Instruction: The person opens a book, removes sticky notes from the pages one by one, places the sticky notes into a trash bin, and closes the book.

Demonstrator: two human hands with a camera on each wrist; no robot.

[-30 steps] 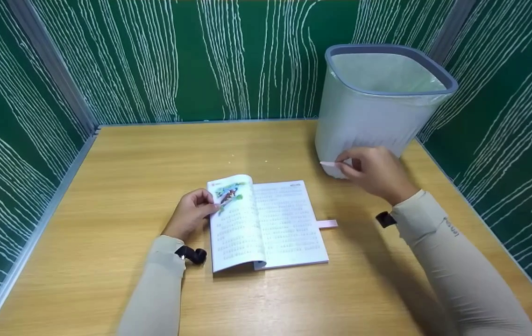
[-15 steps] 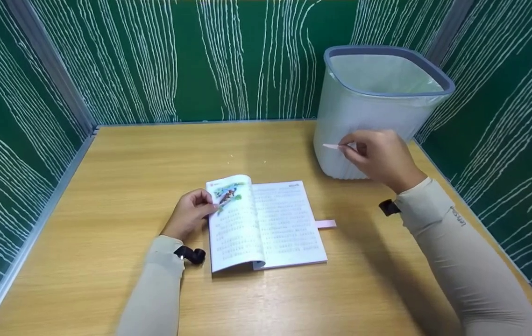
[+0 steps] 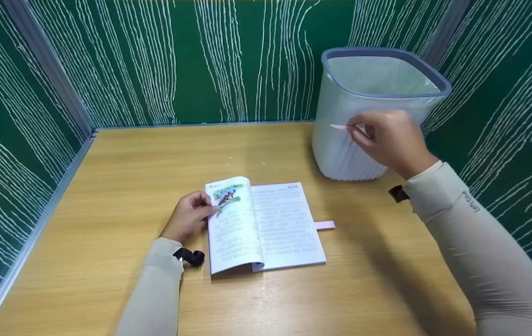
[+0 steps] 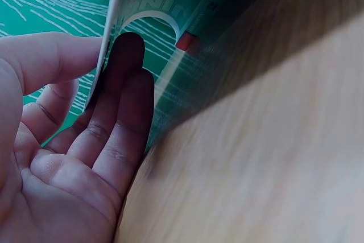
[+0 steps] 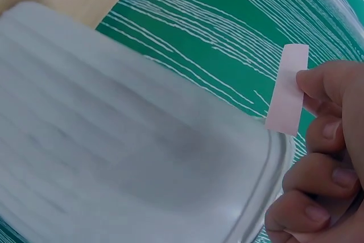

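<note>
An open book (image 3: 284,228) lies on the table, its left side lifted a little. My left hand (image 3: 190,215) pinches the book's left edge; in the left wrist view the thumb is on one side of the cover (image 4: 170,4) and the fingers are behind it. A pink paper strip (image 3: 324,225) sticks out from the book's right edge. In front of the trash bin's wall, my right hand (image 3: 389,140) pinches a small pale pink strip of paper (image 5: 288,89) between thumb and forefinger, below the rim. The other right fingers are curled.
The white trash bin (image 3: 340,154) has a grey rim and a pale liner bag, and stands at the table's back right. Tiny white scraps (image 3: 264,163) lie on the table behind the book. Green panels (image 3: 130,70) with white lines enclose the table.
My right hand has risen along the front of the bin, carrying the pink paper strip up toward the rim. My left hand and the book have stayed in place.
</note>
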